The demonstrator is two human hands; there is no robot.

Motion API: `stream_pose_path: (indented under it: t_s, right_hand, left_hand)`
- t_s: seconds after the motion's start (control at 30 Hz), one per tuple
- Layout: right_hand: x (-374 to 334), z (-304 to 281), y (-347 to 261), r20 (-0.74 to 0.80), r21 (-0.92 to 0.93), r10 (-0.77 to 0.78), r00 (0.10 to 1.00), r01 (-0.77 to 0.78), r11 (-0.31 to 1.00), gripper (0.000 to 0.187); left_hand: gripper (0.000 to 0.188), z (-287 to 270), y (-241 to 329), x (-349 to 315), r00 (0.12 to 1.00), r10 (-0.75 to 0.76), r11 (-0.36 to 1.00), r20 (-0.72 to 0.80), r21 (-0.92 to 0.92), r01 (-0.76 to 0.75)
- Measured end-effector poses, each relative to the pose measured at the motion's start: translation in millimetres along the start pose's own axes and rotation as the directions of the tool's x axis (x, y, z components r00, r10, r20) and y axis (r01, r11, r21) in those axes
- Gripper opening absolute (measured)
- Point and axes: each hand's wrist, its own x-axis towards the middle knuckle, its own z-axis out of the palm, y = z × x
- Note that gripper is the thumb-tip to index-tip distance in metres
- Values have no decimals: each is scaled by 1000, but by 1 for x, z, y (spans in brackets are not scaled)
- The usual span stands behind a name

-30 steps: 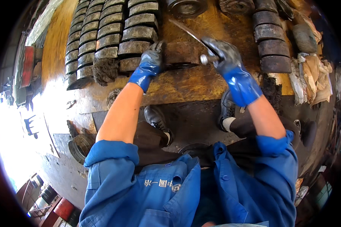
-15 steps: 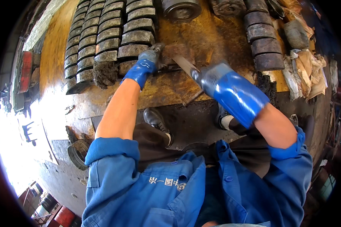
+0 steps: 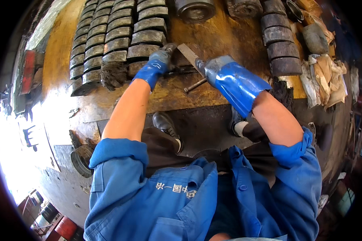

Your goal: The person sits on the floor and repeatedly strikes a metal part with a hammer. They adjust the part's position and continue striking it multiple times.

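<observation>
My right hand (image 3: 218, 67), in a blue and grey work glove, is closed around the lower end of a flat file (image 3: 188, 54). The file's grey blade slants up and leftward over a dark, rusty metal block (image 3: 180, 62) on the table. At the block's left end is my left hand (image 3: 161, 59), gloved the same way, with its fingers curled down onto it. The file and the glove partly hide the block. Just below the file, a metal rod with a thick head (image 3: 194, 86) lies near the table's front edge.
Rows of dark curved metal blocks (image 3: 147, 38) stand left of my hands, with a dark bristly clump (image 3: 113, 75) in front. Another stack of blocks (image 3: 278, 50) is at right, beside crumpled paper (image 3: 323, 78). Round metal parts (image 3: 195, 10) sit at the back.
My right hand has moved left and slightly up with the file, whose tip is now higher, near my left fingers. My left hand stays at the block. More of the rod shows.
</observation>
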Motion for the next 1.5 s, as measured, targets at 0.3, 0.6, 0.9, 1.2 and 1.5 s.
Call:
stream_pose_path:
  t_s: [0.3,0.6,0.9,1.2,1.5]
  right_hand:
    - [-31,0,-6,-22,-134,-148,989,144,981,47]
    - [-23,57,81,-296,445,-47,954,181,877,45]
    - [20,101,107,-240,477,-49,970,161,864,33]
    - [21,52,117,117,682,-4,993,-77,727,32]
    - [45,94,143,-209,642,-204,957,291,710,31]
  left_hand:
    - [95,-39,3,-15,987,-93,991,128,102,81]
    - [43,-41,24,10,948,-262,930,-179,-308,199]
    - [29,12,53,22,775,-78,984,-628,-175,-43]
    - [28,20,48,20,721,-5,981,-692,-145,-132]
    - [28,20,51,25,727,4,981,-687,-140,-137]
